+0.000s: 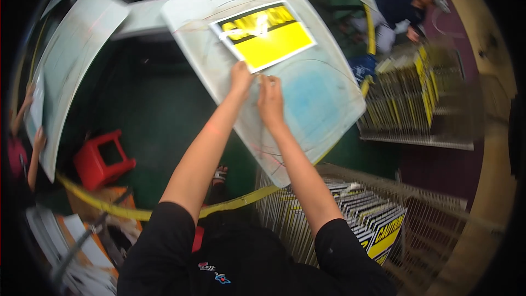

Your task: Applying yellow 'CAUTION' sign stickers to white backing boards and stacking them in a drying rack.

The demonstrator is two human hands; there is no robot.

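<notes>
A yellow and black sign (274, 46) with a white border lies on a pale, worn board (323, 98) marked with a blue smudge. My left hand (241, 81) is closed at the sign's near lower corner, its fingertips against the edge. Just to the right, my right hand (270, 98) is held over the board with its fingers curled together close to the same corner. Whatever sits between the right fingers is too small and blurred to make out. Both forearms reach up from the lower edge.
Wire racks (416, 142) (427, 208) of upright signs stand at the right. Another pale board (82, 60) is at the left, with a person's hands (39, 140) beside it. A red stool (104, 159) stands lower left; a yellow curved rail (219, 208) passes before me. Another person (400, 8) is upper right.
</notes>
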